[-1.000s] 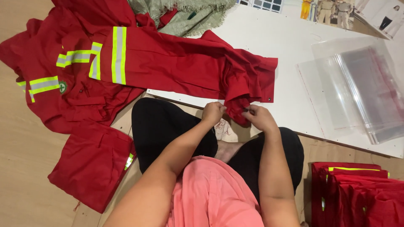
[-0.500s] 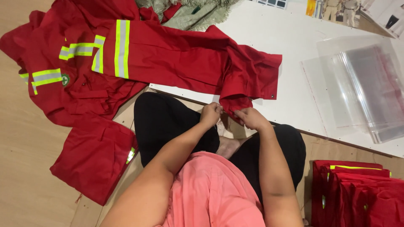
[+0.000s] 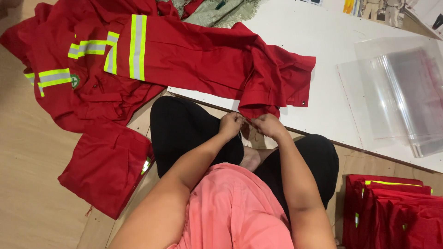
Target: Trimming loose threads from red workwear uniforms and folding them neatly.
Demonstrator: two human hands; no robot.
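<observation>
Both hands, left hand (image 3: 230, 124) and right hand (image 3: 266, 125), pinch the hem of the red coverall (image 3: 203, 60) at the white counter (image 3: 332, 92) edge; a hard tug risks dragging the unfolded garment off.

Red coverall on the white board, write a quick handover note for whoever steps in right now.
Left hand and right hand: both pinch the cuff edge of the red coverall at the near edge of the white board.
Coverall lies spread, reflective stripes up, one part hanging onto the wooden floor.
Clear plastic bags sit on the board to the right.
Done: folded red garments are stacked at the lower right.
Left: this coverall is unfolded and unbagged.
</observation>
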